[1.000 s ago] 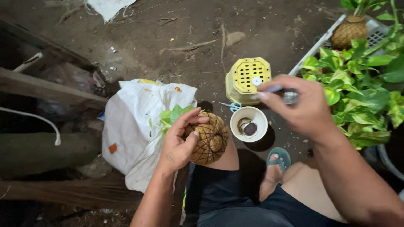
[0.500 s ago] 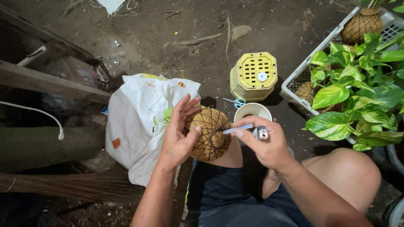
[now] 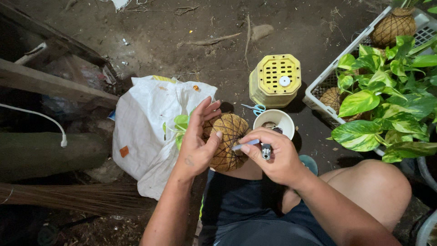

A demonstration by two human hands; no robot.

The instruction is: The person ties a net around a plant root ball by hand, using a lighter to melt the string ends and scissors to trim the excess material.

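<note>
left hand [image 3: 198,143] cupping the netted ball [image 3: 227,139], fingers spread; right hand [image 3: 273,157] pinching a lighter [image 3: 265,151]. best kept steady on the knee, flame brief.

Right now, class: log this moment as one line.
left hand: cups brown net-wrapped fibre ball | right hand: holds small grey tool against ball | white cup behind
</note>
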